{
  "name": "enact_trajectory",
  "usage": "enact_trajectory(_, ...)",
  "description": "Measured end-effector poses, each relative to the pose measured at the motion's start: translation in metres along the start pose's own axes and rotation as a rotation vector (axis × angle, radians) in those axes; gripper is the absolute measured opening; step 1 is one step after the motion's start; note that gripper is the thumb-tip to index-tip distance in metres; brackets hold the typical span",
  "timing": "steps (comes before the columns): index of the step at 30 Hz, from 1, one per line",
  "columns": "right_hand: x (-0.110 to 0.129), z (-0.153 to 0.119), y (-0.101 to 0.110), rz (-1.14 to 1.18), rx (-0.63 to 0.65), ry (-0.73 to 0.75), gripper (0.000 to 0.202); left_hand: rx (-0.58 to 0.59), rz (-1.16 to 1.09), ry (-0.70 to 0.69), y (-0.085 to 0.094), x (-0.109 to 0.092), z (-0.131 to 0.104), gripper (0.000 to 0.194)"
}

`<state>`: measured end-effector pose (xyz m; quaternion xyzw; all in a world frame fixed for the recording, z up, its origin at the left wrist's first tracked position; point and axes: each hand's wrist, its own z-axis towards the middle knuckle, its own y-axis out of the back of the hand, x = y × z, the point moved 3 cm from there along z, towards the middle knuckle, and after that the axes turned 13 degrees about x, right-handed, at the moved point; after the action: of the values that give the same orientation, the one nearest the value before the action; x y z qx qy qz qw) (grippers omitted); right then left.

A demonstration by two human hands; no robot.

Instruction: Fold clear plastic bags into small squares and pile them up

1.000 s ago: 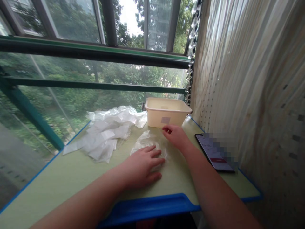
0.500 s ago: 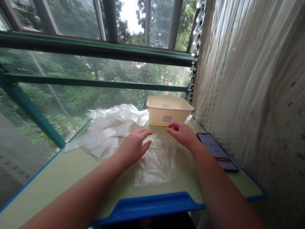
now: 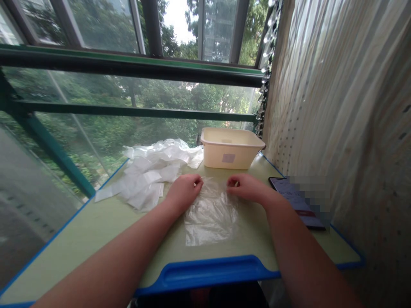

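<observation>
A clear plastic bag (image 3: 210,220) lies crumpled on the green table in front of me. My left hand (image 3: 188,187) pinches the bag's far left corner between thumb and fingers. At the far right corner, my right hand (image 3: 242,187) has its fingertips pressed together on the bag's edge. The bag's near part rests flat on the tabletop.
Behind my hands stands a cream plastic bin (image 3: 233,149) with a small label. A pile of white, translucent bags (image 3: 144,175) covers the back left of the table (image 3: 80,239). A phone (image 3: 297,203) lies at the right, beside a curtain (image 3: 337,107).
My left fingers have closed from a spread pose onto the bag's corner. My right hand has come down to the bag's right edge. The view has shifted slightly.
</observation>
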<state>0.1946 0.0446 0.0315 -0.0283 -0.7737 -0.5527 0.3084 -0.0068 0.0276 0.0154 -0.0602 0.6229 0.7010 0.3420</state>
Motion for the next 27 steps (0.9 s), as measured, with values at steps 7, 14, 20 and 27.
enact_trajectory(7,0.0,0.0,0.007,-0.012,-0.197,0.009,0.011,-0.077,-0.63,0.193,-0.007,0.018,0.006,0.014)
enact_trajectory(14,-0.004,-0.001,0.012,-0.081,-0.3,-0.032,0.009,-0.093,-1.033,0.462,-0.002,0.015,0.008,0.005)
enact_trajectory(20,-0.004,-0.002,0.014,-0.085,-0.307,-0.031,0.013,-0.072,-0.983,0.379,-0.001,0.012,0.006,0.012)
enact_trajectory(27,-0.001,-0.002,0.011,-0.067,-0.223,-0.014,0.011,0.069,-0.706,0.14,-0.006,0.008,0.001,0.051)
